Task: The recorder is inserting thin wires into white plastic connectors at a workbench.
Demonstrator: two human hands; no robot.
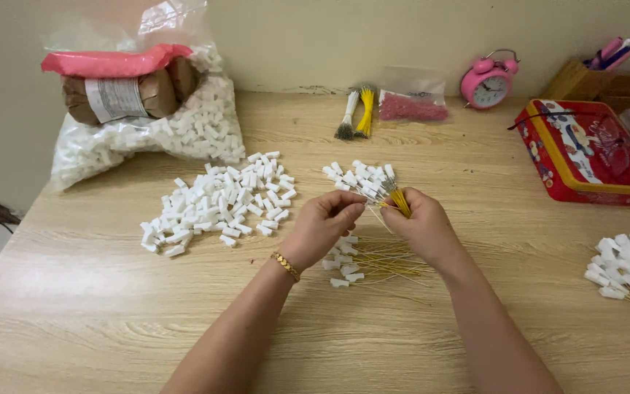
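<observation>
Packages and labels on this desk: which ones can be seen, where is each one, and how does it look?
Clear plastic bag, back left: full of small white pieces.
Brown paper bundle, on top of that bag: pink end, white label.
Small clear bag, back centre: red pieces inside.
Red tin box, right: rectangular, yellow rim, picture on its lid.
Pink alarm clock, back right: round white dial.

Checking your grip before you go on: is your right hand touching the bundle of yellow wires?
Touching. The head view shows the right hand closed around the bundle of yellow wires, whose white-capped ends fan out above the fingers with no gap.
</observation>
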